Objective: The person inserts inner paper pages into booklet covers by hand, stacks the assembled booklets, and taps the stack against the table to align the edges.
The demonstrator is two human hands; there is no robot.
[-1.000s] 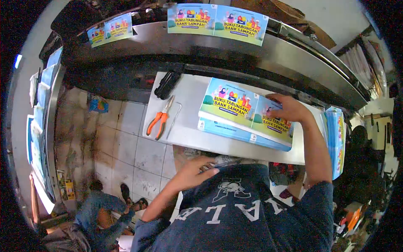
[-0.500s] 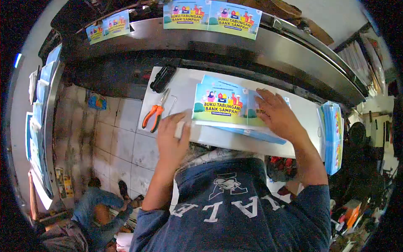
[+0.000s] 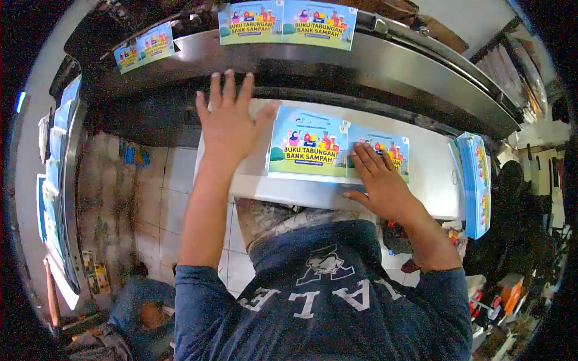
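- Your left hand (image 3: 232, 129) is spread wide, palm down and holding nothing, above the left end of the white table (image 3: 254, 180); I cannot tell whether it touches the surface. Its thumb is just beside the printed sheet (image 3: 307, 159), so a sweep to the right could knock that edge askew.
- In the middle, that sheet lies on the table over a lower sheet (image 3: 310, 116), whose far strip shows; a sideways push could slide the two further out of line.
- Your right hand (image 3: 385, 188) lies flattened, its fingers over the right panel; uneven pressure there could crease the paper.
- The left panel looks flat and clear: cartoon figures, dark lettering, blue sky, green ground.
- The right panel looks much alike, partly hidden by your fingers.
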